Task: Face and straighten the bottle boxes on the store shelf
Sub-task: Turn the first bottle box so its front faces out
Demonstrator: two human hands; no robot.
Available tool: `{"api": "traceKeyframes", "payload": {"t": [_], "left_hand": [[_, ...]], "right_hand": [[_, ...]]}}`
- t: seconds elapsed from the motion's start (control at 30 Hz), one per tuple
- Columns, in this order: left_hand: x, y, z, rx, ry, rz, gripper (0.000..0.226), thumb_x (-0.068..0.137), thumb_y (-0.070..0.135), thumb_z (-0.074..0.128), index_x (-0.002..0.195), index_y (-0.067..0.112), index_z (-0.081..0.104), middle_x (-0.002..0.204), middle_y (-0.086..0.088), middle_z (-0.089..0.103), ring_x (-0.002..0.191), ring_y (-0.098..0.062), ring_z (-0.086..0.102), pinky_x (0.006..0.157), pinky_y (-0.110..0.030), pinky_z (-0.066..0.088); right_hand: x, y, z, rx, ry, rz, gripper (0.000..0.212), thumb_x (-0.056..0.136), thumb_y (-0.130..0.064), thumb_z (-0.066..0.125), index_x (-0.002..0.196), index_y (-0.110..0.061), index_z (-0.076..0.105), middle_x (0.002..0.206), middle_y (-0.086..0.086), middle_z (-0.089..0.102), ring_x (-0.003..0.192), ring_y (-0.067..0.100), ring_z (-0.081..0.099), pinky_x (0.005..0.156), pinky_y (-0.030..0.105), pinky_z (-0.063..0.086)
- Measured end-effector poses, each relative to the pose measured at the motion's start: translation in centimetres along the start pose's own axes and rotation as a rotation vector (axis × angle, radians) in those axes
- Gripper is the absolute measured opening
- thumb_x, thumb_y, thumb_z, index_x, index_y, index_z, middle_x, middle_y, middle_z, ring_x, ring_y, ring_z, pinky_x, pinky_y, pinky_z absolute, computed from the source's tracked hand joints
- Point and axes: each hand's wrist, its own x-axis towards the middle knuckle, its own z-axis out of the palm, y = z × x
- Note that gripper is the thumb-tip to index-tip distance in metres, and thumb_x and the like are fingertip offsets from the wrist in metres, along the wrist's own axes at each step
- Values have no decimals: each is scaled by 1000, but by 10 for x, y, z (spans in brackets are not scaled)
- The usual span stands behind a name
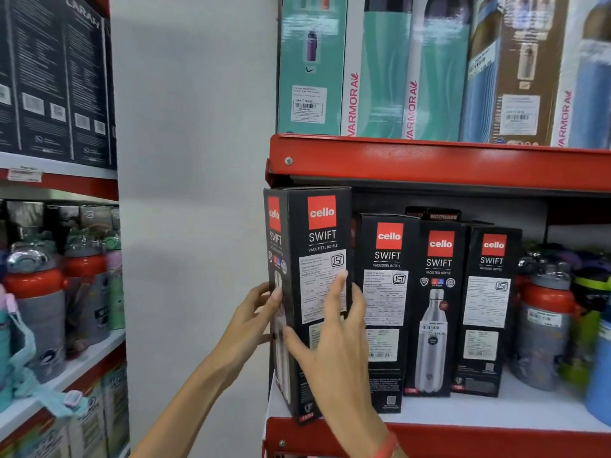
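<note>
At the left corner of the shelf (496,416), my left hand (254,315) grips the tallest box (319,233); right hand (334,352) presses it, fingers (335,292) straight.

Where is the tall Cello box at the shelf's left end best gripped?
Mid-height on its long vertical edges, from the front-left, its open side. The tall Cello box stands upright, skewed, at the shelf end; the left hand grips its left edge, the right hand presses its label face.

gap left of tall box (319,228), shelf (429,163) close above
</note>
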Motion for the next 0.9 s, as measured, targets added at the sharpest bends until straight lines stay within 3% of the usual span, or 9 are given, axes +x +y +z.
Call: {"api": "traceKeyframes", "payload": {"t": [0.1,0.2,0.37,0.47,0.53,0.63,0.73,0.9], "left_hand": [[-20,6,-5,-1,-4,47,47,80,41,61,125,34,48,123,3,63,106,-13,67,86,-35,57],[-32,10,-12,25,-27,85,65,75,27,70,133,34,41,123,1,66,104,-18,69,90,-40,56],[-33,13,-11,126,39,177,73,75,18,73,129,52,37,116,13,66,101,-14,70,77,-26,59],[-23,0,-4,172,113,217,76,79,15,72,133,51,32,124,10,63,107,-15,67,83,-28,59],[-13,-9,2,191,150,229,79,79,16,73,137,47,30,125,10,63,107,-10,66,85,-27,58],[4,-25,14,210,187,212,80,80,15,73,140,44,29,126,7,64,110,-8,64,91,-37,56],[17,-40,25,216,211,177,80,80,17,73,142,40,29,131,6,61,115,-12,61,96,-45,53],[28,-49,35,223,228,159,80,80,19,73,144,37,28,136,4,58,119,-12,59,98,-46,51]], "right_hand": [[2,10,-22,152,-91,-12,107,76,-60,62,147,-38,-15,153,-11,3,138,12,26,111,30,30],[10,23,-41,326,-253,-26,106,73,-54,70,148,-41,-4,147,-20,16,131,-1,27,109,22,25],[29,37,-36,454,-442,-75,98,76,-49,71,146,-48,1,150,-25,26,138,-3,26,117,31,24],[39,33,-26,459,-435,-65,92,85,-26,68,141,-50,-1,125,-40,40,123,-12,40,105,15,32],[45,30,-17,406,-385,-47,93,89,-15,64,146,-42,-4,124,-35,42,121,-6,43,98,8,33],[49,33,-1,266,-262,-24,93,91,-8,59,148,-37,-9,148,-10,40,120,3,49,101,18,36],[50,38,13,147,-201,-2,91,93,-5,54,149,-30,-12,155,-2,30,91,-4,49,85,11,38],[53,46,26,-13,-77,-7,89,93,-4,52,149,-20,-16,151,7,36,111,20,59,89,29,49]]}}
